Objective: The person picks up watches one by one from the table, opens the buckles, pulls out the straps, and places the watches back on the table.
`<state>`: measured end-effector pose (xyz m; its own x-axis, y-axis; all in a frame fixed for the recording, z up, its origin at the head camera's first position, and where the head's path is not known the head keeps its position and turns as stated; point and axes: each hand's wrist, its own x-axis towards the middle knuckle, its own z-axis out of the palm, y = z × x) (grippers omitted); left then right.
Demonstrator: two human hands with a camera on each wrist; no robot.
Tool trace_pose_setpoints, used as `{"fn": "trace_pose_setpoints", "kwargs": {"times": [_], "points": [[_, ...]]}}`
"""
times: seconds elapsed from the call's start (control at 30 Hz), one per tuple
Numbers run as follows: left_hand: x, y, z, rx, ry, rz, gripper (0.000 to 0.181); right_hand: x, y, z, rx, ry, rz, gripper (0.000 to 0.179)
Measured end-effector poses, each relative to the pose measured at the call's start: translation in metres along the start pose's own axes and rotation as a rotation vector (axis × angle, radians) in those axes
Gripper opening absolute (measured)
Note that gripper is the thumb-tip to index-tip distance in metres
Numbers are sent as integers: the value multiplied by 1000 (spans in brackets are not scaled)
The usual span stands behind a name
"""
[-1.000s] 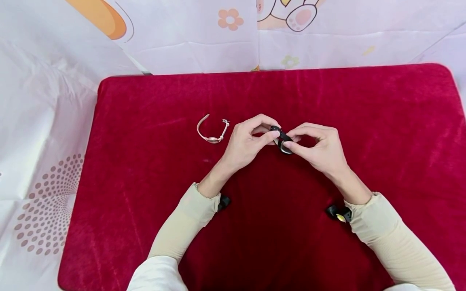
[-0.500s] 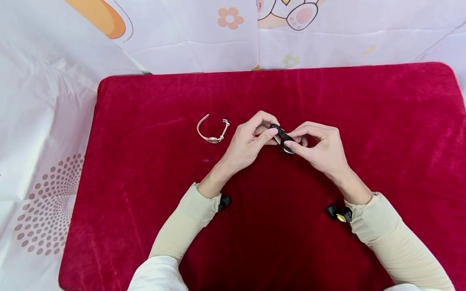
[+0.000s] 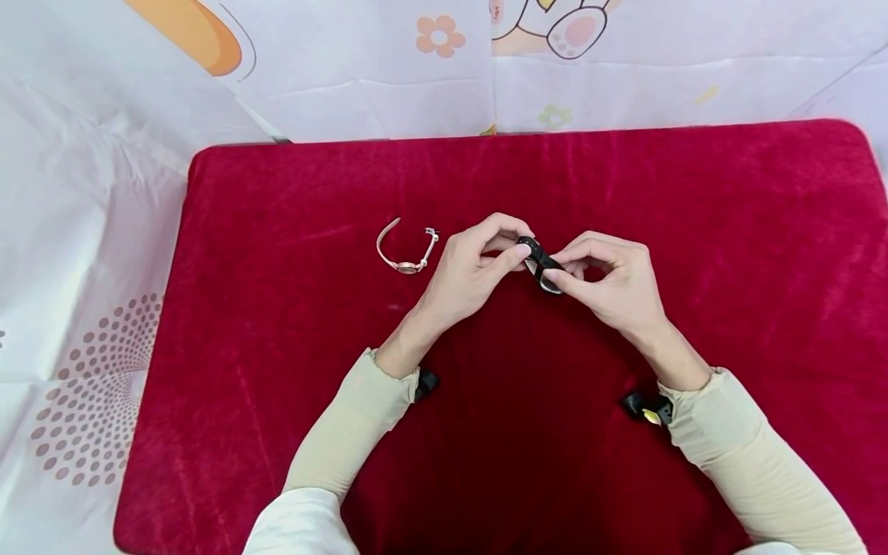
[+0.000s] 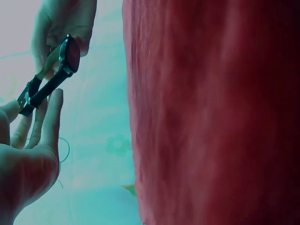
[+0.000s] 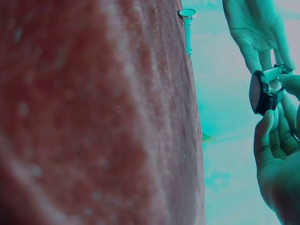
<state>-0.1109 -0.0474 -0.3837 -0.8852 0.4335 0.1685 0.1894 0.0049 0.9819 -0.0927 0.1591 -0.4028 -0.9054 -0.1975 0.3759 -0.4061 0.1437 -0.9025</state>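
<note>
A black-strapped wristwatch (image 3: 546,266) is held up between both hands over the red cloth. My left hand (image 3: 463,270) pinches the strap at its far left end, between thumb and fingers. In the left wrist view, the strap forms a loop with the buckle by the left fingertips and the round watch case (image 4: 71,55) at the other end. My right hand (image 3: 617,281) pinches the watch near its case, thumb on the near side. The right wrist view shows the dark dial tilted to the side. Fingers hide part of the strap and buckle.
A pale pink wristwatch (image 3: 407,267) lies on the red velvet cloth (image 3: 277,324), left of the left hand, its strap unfastened and curved upward. Behind the table hangs a white printed sheet (image 3: 361,85). Black wrist-worn devices (image 3: 645,406) sit under the sleeve cuffs.
The black watch has shifted very slightly right and turned a little, with more of the strap showing between the hands. Both hands keep their pinch, and the pink watch stays put.
</note>
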Motion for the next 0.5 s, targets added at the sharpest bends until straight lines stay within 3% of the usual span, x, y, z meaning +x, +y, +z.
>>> {"fn": "trace_pose_setpoints", "kwargs": {"times": [0.2, 0.4, 0.5], "points": [[0, 0, -3, 125, 36, 88, 17, -1, -1, 0, 14, -8, -16, 17], [5, -26, -3, 89, 37, 144, 15, 0, -2, 0, 10, -17, -26, 16], [5, -25, -1, 61, 37, 135, 16, 0, -2, 0, -1, -15, -21, 16]]}}
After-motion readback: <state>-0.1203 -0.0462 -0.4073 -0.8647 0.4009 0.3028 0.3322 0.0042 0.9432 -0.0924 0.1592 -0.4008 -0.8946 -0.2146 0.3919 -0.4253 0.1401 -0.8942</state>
